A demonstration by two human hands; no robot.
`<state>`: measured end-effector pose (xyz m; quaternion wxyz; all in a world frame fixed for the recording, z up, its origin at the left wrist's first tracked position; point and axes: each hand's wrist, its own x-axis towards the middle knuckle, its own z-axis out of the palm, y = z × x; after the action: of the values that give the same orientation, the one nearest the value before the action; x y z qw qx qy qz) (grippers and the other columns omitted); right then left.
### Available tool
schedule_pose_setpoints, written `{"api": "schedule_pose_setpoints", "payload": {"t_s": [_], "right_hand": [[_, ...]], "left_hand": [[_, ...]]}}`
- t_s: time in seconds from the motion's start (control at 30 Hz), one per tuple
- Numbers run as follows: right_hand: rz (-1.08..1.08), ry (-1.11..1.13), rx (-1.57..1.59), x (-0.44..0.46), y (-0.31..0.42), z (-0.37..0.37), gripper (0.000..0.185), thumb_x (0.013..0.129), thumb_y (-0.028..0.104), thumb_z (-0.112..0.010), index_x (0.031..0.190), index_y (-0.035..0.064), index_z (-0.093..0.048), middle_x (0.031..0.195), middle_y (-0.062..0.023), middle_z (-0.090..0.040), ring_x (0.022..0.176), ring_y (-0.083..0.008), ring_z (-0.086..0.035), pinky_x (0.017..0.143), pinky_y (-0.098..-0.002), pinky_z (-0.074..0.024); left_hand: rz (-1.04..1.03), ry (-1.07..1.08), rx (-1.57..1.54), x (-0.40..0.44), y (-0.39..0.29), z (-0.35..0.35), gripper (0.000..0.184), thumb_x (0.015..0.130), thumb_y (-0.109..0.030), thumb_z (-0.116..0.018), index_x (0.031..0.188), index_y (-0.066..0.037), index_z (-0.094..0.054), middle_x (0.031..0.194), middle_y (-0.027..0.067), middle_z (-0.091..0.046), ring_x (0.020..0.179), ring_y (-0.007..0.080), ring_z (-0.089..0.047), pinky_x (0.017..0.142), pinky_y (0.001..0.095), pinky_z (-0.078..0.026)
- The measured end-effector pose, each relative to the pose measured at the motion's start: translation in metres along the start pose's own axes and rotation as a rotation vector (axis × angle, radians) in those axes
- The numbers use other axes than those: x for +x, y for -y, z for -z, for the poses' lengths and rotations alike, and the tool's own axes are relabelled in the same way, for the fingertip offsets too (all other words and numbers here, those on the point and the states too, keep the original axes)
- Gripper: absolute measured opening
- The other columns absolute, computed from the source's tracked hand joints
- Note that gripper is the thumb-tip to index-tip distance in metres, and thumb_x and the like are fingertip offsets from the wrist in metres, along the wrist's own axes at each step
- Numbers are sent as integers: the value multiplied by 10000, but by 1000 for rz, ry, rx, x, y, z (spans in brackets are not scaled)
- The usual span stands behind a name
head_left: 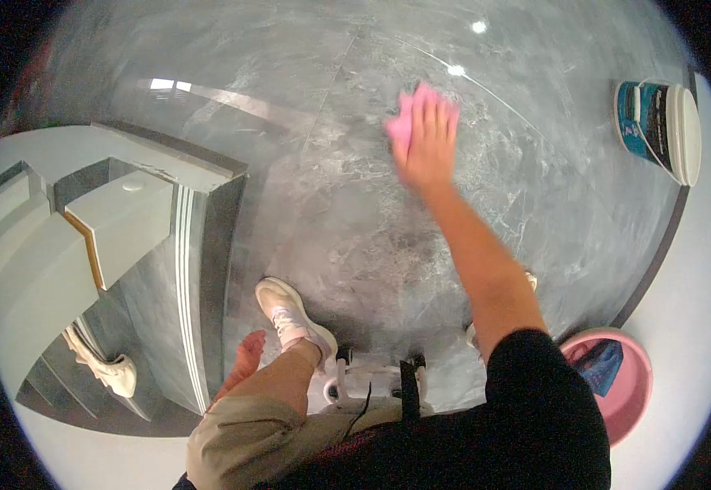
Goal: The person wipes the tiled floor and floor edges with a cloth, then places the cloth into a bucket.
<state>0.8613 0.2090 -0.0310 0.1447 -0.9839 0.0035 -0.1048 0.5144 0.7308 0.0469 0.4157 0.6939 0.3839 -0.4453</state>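
My right hand [430, 151] reaches far forward and presses a bunched pink cloth [405, 121] against the grey marbled floor [355, 196]. Its fingers lie over the cloth, whose edges stick out on both sides. My left hand [248, 353] hangs low beside my knee, close to the cabinet's side. It is small and blurred in view, so its fingers are hard to make out, and no object shows in it.
At left stands a grey cabinet [118, 220] with drawers and a shoe [110, 371]. A lidded bucket [657, 131] is by the right wall; a pink basin [637, 384] holding a blue cloth [599, 365] is lower right. A low wheeled frame [372, 371] is under me.
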Motion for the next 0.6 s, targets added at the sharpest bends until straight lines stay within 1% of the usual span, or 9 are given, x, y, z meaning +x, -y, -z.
{"api": "schedule_pose_setpoints", "payload": {"t_s": [0.07, 0.13, 0.17, 0.23, 0.3, 0.33, 0.4, 0.43, 0.6], "right_hand": [[103, 309, 28, -60, 30, 21, 704, 867, 413, -538, 1430, 39, -341, 1475, -194, -338, 1392, -366, -252, 1150, -539, -123], [216, 660, 118, -102, 54, 38, 689, 850, 388, -562, 1414, 42, -368, 1475, -166, -346, 1402, -345, -245, 1158, -535, -118], [221, 661, 118, -99, 50, 36, 689, 850, 388, -562, 1414, 42, -368, 1475, -166, -346, 1402, -345, -245, 1158, -535, -118], [526, 715, 194, -87, 41, 34, 611, 839, 354, -573, 1380, 105, -436, 1477, -115, -360, 1402, -308, -263, 1162, -520, -125], [673, 566, 285, -35, 34, 24, 529, 831, 321, -573, 1333, 172, -498, 1453, -88, -400, 1369, -293, -322, 1152, -512, -162], [600, 707, 235, 9, 26, 15, 495, 840, 305, -558, 1320, 193, -511, 1434, -84, -423, 1351, -294, -346, 1147, -514, -175], [472, 460, 165, 65, 8, -13, 467, 856, 278, -531, 1312, 180, -519, 1387, -104, -464, 1318, -308, -379, 1132, -519, -204], [407, 77, 148, 80, 4, -23, 470, 863, 269, -518, 1316, 146, -514, 1360, -128, -483, 1304, -322, -390, 1122, -522, -218], [213, 46, -83, 49, 36, -27, 525, 866, 274, -522, 1325, 24, -468, 1371, -183, -448, 1310, -365, -370, 1103, -523, -240]], "left_hand": [[-153, 88, 67, 8, 24, 13, 390, 952, -340, -554, 1238, -76, -576, 1072, 3, -638, 909, 111, -576, 726, 275, -476], [-104, 108, 66, 14, 40, 20, 387, 957, -339, -544, 1234, -72, -576, 1073, 10, -641, 918, 113, -580, 731, 275, -479], [-52, 128, 74, 18, 51, 25, 384, 961, -338, -534, 1230, -68, -576, 1075, 16, -644, 926, 116, -585, 736, 276, -481], [-52, 109, 75, 22, 70, 25, 381, 961, -335, -534, 1229, -68, -576, 1070, 18, -644, 923, 117, -585, 740, 276, -482], [-52, 51, 38, -4, 31, 7, 376, 961, -329, -534, 1227, -67, -577, 1062, 22, -645, 916, 119, -586, 746, 275, -484], [-50, 38, 30, -12, 14, 1, 373, 961, -326, -534, 1225, -67, -577, 1057, 25, -646, 912, 120, -586, 750, 275, -485], [-49, 37, 30, -14, 12, -2, 372, 960, -327, -537, 1224, -68, -578, 1056, 26, -646, 910, 123, -587, 752, 272, -486], [-47, 44, 42, -8, 18, -3, 373, 959, -331, -539, 1224, -70, -578, 1060, 25, -646, 911, 125, -588, 750, 270, -485], [-13, 31, -107, -6, -2, -14, 373, 957, -331, -549, 1215, -63, -583, 1078, 43, -644, 921, 131, -583, 780, 265, -477]]}}
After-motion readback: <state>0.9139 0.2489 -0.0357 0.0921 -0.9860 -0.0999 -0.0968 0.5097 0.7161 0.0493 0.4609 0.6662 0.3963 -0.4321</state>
